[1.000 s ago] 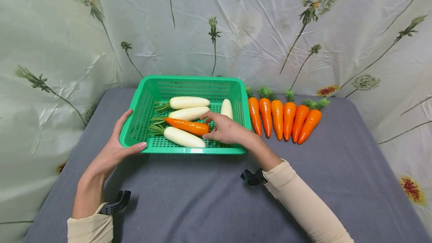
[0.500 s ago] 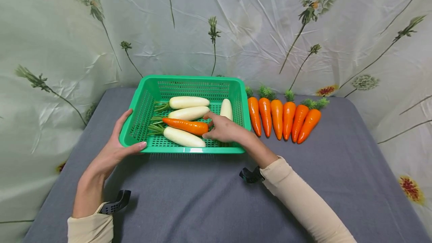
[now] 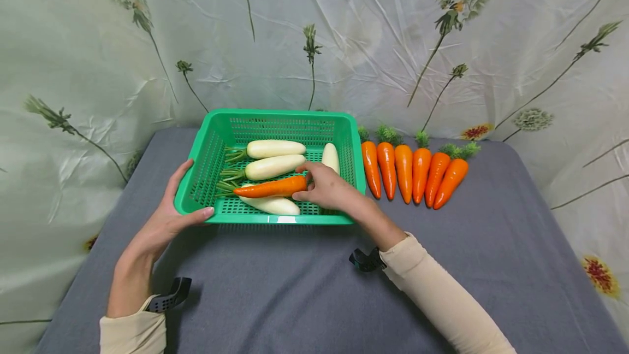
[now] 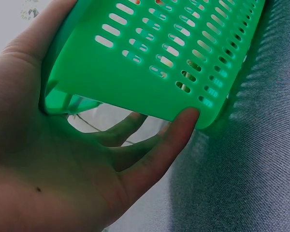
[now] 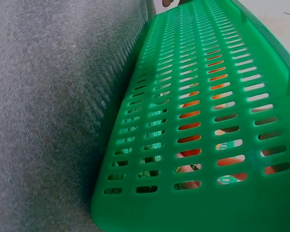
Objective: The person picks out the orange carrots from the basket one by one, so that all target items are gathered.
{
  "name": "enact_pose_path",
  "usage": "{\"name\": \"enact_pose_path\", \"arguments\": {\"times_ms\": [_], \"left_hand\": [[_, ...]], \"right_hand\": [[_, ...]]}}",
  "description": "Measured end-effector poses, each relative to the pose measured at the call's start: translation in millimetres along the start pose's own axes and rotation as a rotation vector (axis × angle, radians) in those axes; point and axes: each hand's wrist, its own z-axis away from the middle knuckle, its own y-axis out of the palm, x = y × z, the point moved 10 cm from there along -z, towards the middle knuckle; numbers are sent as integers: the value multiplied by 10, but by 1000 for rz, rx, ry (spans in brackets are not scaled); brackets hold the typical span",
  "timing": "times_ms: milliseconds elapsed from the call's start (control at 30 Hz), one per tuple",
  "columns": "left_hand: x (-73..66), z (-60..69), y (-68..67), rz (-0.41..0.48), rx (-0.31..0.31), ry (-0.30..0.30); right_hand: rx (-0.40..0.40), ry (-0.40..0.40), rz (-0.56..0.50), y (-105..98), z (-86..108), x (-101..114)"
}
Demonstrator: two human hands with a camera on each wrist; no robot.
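A green slotted plastic basket point(image 3: 295, 219) stands on the cloth, holding several white radishes point(image 3: 275, 149) with green stems. My left hand point(image 3: 169, 214) grips its near left corner; in the left wrist view, the left hand point(image 4: 82, 150) has a fingertip against the slotted wall. Inside the basket my right hand point(image 3: 326, 186) pinches the thick end of an orange carrot point(image 3: 270, 187). This carrot's thin tip points left, above the nearest radish point(image 3: 272, 206), partly covering it. In the right wrist view the basket wall point(image 5: 203, 208) hides the right hand's grip; orange shows through the slots.
Several carrots point(image 3: 404, 173) with green tops lie side by side just right of the basket. A grey cloth point(image 3: 275, 288) covers the table. Behind it hangs a pale curtain point(image 3: 275, 59) with a dandelion print.
The carrot's thin end has swung toward me and slightly left, from between two radishes to above the nearest one. My right hand has shifted little. My left hand and the basket stay nearly put.
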Motion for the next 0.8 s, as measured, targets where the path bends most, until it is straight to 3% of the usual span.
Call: {"name": "enact_pose_path", "arguments": {"times_ms": [233, 367, 600, 700, 800], "left_hand": [[6, 4, -2, 4, 0, -3], [-8, 1, 1, -4, -3, -3], [-11, -8, -5, -3, -6, -2], [-7, -10, -10, -12, -8, -5], [-3, -13, -12, -21, -9, -11]], "right_hand": [[-47, -68, 103, -28, 34, 91], [-64, -52, 61, -62, 32, 81], [-170, -42, -70, -200, 19, 34], [-130, -20, -88, -167, 4, 6], [-37, 8, -102, -71, -20, -25]]}}
